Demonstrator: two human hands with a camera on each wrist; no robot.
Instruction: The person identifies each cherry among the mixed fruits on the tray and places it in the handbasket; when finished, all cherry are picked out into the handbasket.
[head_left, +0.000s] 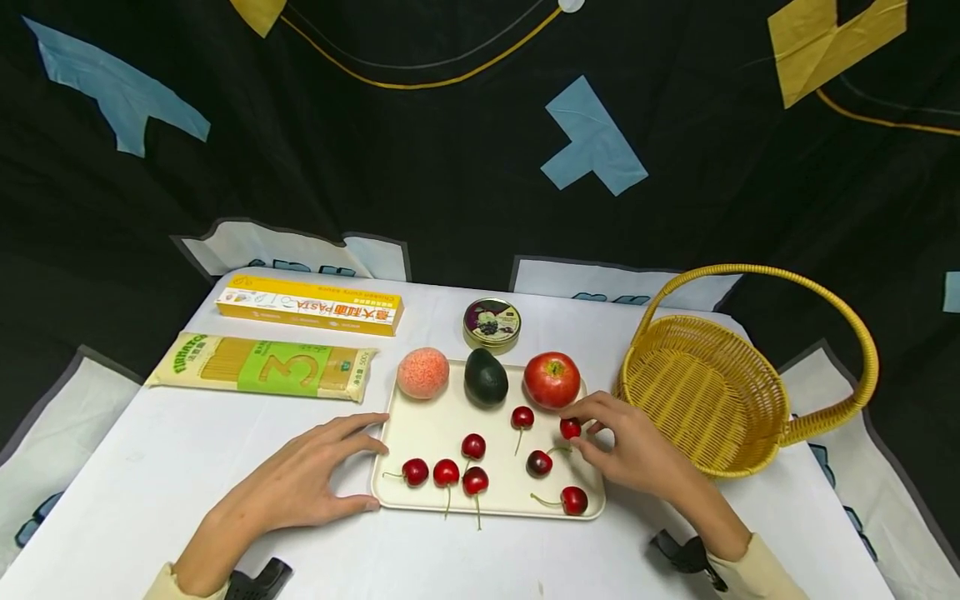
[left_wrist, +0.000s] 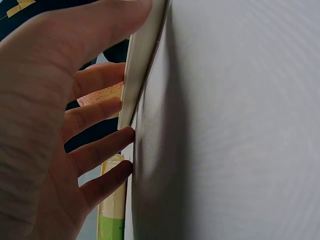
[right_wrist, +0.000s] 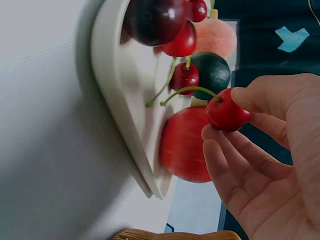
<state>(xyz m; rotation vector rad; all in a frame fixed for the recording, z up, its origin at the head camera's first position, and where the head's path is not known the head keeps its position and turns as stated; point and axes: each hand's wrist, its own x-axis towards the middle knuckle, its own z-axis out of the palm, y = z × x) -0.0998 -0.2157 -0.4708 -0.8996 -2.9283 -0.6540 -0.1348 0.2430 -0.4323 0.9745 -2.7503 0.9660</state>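
A cream tray [head_left: 420, 429] lies in the middle of the table. At its right edge my right hand [head_left: 633, 442] pinches a red cherry [right_wrist: 226, 111] between thumb and fingers, its green stem pointing back over the tray. Several other cherries [head_left: 476, 481] are spread on the tray, stems showing. Along the tray's far side sit a peach [head_left: 423, 372], a dark avocado [head_left: 486, 379] and a red apple [head_left: 552, 380]. My left hand [head_left: 300, 471] rests at the tray's left edge, fingers spread and fingertips right at the rim.
A yellow wicker basket [head_left: 693, 392] with a tall handle stands on the right. Back left lie a yellow pasta box [head_left: 310, 304] and a bag of spaghetti [head_left: 262, 367]. A round tin [head_left: 492, 322] stands behind the tray. Dark patterned cloth [head_left: 465, 183] hangs behind the table.
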